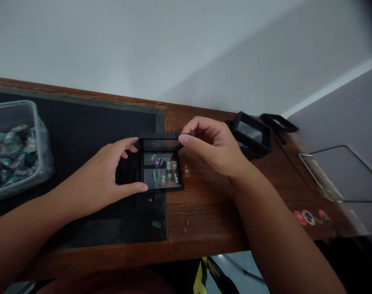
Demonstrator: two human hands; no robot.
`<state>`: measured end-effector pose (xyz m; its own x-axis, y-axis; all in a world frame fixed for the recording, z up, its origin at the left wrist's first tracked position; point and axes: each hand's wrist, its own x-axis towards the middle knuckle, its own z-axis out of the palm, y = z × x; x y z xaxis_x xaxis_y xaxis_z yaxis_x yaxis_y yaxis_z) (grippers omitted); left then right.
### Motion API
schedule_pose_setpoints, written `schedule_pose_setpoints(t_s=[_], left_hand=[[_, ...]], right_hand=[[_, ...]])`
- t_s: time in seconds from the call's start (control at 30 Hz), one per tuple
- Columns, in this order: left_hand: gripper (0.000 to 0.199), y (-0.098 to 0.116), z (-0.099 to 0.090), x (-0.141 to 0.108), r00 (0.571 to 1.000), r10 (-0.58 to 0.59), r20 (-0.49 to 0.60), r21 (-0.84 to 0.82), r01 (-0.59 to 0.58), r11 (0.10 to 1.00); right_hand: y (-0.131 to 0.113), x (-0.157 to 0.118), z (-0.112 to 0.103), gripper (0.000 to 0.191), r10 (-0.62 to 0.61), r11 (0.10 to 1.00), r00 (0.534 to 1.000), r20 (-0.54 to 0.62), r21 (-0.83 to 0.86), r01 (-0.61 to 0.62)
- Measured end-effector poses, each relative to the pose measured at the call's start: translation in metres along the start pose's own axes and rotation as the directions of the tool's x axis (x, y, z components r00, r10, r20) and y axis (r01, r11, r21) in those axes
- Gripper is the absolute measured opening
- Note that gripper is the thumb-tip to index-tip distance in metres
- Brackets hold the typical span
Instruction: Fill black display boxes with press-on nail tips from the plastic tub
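A small black display case (182, 182) stands with its windowed lid (161, 144) raised, at the right edge of the black mat. Inside lie several press-on nails (169, 176), some clear, some green, one with a bright pink glint. My left hand (108, 171) holds the case's left side, with the thumb at the near corner and the fingers by the far corner. Between thumb and finger, my right hand (214, 145) pinches the lid's right corner. Just right of the case, one clear press-on nail (187, 171) lies on the wooden table.
At the left, a clear plastic tub (45, 151) holds many shiny pieces on the black mat (81, 122). More black cases (256, 132) are stacked at the right rear. A green piece (157, 224) lies near the mat's front edge. Round stickers (308, 217) sit at the right.
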<state>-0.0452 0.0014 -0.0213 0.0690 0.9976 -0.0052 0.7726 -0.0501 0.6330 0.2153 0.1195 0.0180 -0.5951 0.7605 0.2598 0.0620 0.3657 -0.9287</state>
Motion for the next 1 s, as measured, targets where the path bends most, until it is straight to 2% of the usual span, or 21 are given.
schedule_pose_setpoints(t_s=[0.17, 0.3, 0.43, 0.57, 0.63, 0.8, 1.0], left_hand=[[0.110, 0.003, -0.002, 0.001, 0.999, -0.035, 0.022, -0.016, 0.036, 0.999], [0.107, 0.000, 0.000, 0.000, 1.000, -0.001, 0.005, 0.002, 0.001, 1.000], [0.114, -0.007, 0.002, -0.003, 0.998, 0.054, 0.031, 0.041, -0.055, 0.998], [0.127, -0.011, 0.002, -0.008, 0.990, 0.119, 0.079, 0.068, -0.125, 0.990], [0.122, -0.010, 0.002, -0.009, 0.986, 0.139, 0.092, 0.057, -0.144, 0.988], [0.088, 0.000, 0.002, -0.006, 0.985, 0.135, 0.108, 0.062, -0.142, 0.988], [0.095, 0.011, 0.000, -0.002, 0.985, 0.133, 0.114, 0.098, -0.144, 0.985]], right_hand=[[-0.010, -0.003, -0.012, 0.032, 0.125, 0.989, 0.956, 0.265, 0.042, -0.141], [-0.016, -0.007, -0.017, 0.026, 0.205, 0.978, 0.900, 0.384, -0.043, -0.204], [-0.016, -0.009, -0.017, 0.022, 0.314, 0.949, 0.815, 0.486, -0.146, -0.278], [-0.014, -0.010, -0.014, 0.020, 0.329, 0.944, 0.782, 0.530, -0.213, -0.253], [-0.015, -0.010, -0.012, 0.017, 0.332, 0.941, 0.765, 0.552, -0.251, -0.227], [-0.020, -0.011, -0.006, 0.012, 0.368, 0.914, 0.747, 0.554, -0.364, -0.180], [-0.024, -0.011, -0.004, 0.012, 0.394, 0.882, 0.746, 0.537, -0.450, -0.142]])
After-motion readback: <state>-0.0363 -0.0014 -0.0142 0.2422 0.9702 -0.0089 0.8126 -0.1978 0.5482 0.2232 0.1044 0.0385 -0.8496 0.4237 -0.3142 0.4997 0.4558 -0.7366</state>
